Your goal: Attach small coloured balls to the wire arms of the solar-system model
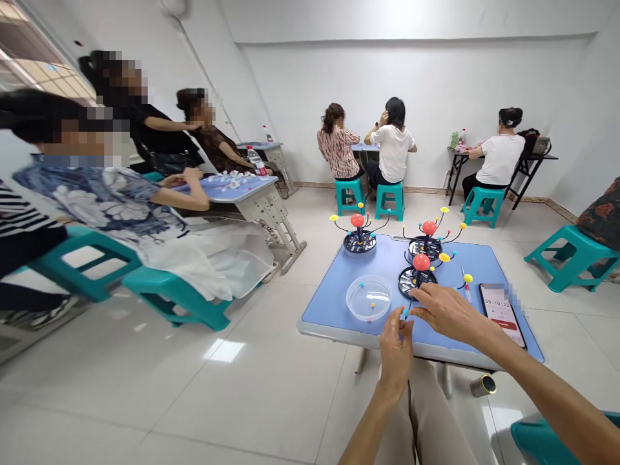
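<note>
At the near edge of the blue table, my left hand (397,349) is closed in a pinch around a small blue ball (405,312). My right hand (445,313) comes in from the right, its fingers closed by the thin black arm that the ball sits on. That arm seems to belong to the nearest solar system model (421,263), with a red ball on a round black base. My fingers hide part of the joint. Left of the model, a clear round dish (369,298) holds a few tiny coloured balls.
Two similar models, one at the back left (357,221) and one at the back right (429,228), stand on the table (324,303). A phone (501,315) showing a timer and a small screwdriver (466,287) lie at right. Other people sit at tables around the room.
</note>
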Tool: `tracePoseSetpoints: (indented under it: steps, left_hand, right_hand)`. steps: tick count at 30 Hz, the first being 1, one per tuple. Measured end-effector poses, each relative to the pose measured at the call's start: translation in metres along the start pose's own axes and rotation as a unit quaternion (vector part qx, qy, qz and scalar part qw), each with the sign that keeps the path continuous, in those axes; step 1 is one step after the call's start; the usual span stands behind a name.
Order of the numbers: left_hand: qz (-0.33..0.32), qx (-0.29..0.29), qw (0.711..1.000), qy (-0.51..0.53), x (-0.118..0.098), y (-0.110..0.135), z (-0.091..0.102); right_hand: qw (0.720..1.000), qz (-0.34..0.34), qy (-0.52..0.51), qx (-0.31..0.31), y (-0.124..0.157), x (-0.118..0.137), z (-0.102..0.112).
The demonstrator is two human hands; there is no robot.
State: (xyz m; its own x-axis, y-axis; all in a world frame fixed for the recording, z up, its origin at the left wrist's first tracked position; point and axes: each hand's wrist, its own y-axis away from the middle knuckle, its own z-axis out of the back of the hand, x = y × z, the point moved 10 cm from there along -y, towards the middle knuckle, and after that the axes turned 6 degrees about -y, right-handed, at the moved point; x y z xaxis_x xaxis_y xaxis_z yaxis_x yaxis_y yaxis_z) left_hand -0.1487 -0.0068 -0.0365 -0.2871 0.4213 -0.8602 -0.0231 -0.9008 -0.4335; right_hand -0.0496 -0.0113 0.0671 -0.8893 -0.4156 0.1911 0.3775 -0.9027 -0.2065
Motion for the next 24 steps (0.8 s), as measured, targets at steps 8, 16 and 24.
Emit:
tracePoseSetpoints:
  steps: [8, 16, 24]
  left_hand:
    - [-0.034, -0.072, 0.992, -0.099, 0.011, 0.019, 0.056]
    - [-0.090, -0.161, 0.960, -0.212, 0.027, -0.002, 0.107]
    - [-0.113, -0.128, 0.953, -0.250, 0.032, -0.017, 0.099]
  right_hand:
    - [0.996, 0.024, -0.060, 0.067, -0.063, 0.021, -0.002]
    - [0.959, 0.031, 0.030, 0.280, -0.110, 0.050, -0.077]
    - [0.947, 0.026, 0.058, 0.316, -0.126, 0.048, -0.120]
